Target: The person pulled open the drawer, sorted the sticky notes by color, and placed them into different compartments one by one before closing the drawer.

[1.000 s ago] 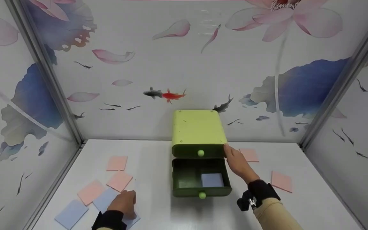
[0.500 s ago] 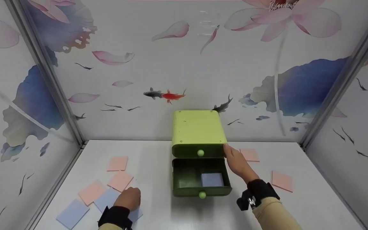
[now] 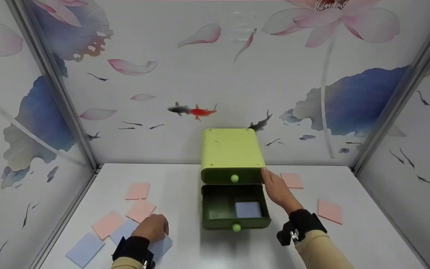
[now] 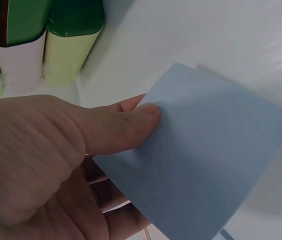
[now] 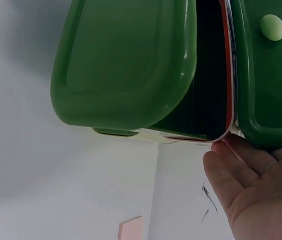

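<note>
left wrist: blue card (image 4: 200,150) in left hand (image 4: 56,155)

The counter (image 3: 185,209) is plain white. At its back edge, the cabinet (image 3: 231,147) has a bright yellow-green top, dark green drawer fronts (image 3: 218,176), pale green knobs (image 3: 236,227) and red edging (image 5: 227,60) along the opening. The card (image 4: 195,150) in the left hand (image 3: 151,227) is plain light blue, like two blue cards (image 3: 85,249) near the left edge and the blue block (image 3: 248,210) inside the dark green open drawer (image 3: 215,225). Three plain salmon-pink cards (image 3: 137,191) lie toward the left edge, two pink cards (image 3: 330,211) toward the right. Behind the back edge, the white wall (image 3: 140,30) bears pink petals, blue-violet leaves and black and red fish. Posts (image 3: 47,74) are grey, wrist straps (image 3: 308,221) black, sleeves (image 3: 323,249) tan.
</note>
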A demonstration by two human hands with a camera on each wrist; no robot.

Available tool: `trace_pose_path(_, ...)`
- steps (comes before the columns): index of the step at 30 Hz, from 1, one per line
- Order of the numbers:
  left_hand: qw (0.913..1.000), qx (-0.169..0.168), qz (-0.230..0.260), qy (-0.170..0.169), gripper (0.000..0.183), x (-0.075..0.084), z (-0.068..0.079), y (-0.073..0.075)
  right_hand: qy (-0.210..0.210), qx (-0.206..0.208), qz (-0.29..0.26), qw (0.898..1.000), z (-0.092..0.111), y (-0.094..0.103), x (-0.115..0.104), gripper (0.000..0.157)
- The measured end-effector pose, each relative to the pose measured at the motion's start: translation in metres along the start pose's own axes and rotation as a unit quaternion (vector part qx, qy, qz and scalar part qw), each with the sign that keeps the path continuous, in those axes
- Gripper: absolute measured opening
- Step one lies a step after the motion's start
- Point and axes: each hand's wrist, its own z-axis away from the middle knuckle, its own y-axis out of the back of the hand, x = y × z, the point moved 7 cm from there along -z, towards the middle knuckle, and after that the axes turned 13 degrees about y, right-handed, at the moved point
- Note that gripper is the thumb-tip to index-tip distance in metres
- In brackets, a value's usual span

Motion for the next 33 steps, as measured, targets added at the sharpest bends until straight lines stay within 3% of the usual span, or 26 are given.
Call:
trace_pose_path(3, 0.9975, 0.009, -0.014, 0.069, 0.012, 0.005, -0.014, -0.009, 0.002, 0.001, 0.002, 1.0, 0.0, 0.0, 0.0, 0.066)
trace_pose_path(4, 0.9971, 0.013, -0.015, 0.074, 0.013, 0.005, -0.017, -0.01, 0.002, 0.001, 0.002, 1.0, 0.0, 0.0, 0.0, 0.065)
trace_pose_path(11, 0.9987, -0.004, 0.042, 0.03, 0.018, 0.009, -0.023, 0.002, 0.004, -0.002, -0.003, 1.0, 0.0, 0.0, 0.0, 0.065)
trace_pose_path(20, 0.9968, 0.058, 0.047, -0.028, 0.019, 0.041, -0.015, 0.025, 0.004, -0.007, -0.006, 1.0, 0.0, -0.001, -0.001, 0.067)
trace_pose_path(33, 0.981, 0.125, 0.076, -0.128, 0.018, 0.098, -0.002, 0.059, 0.004, -0.014, -0.01, 1.0, 0.0, -0.001, -0.001, 0.067)
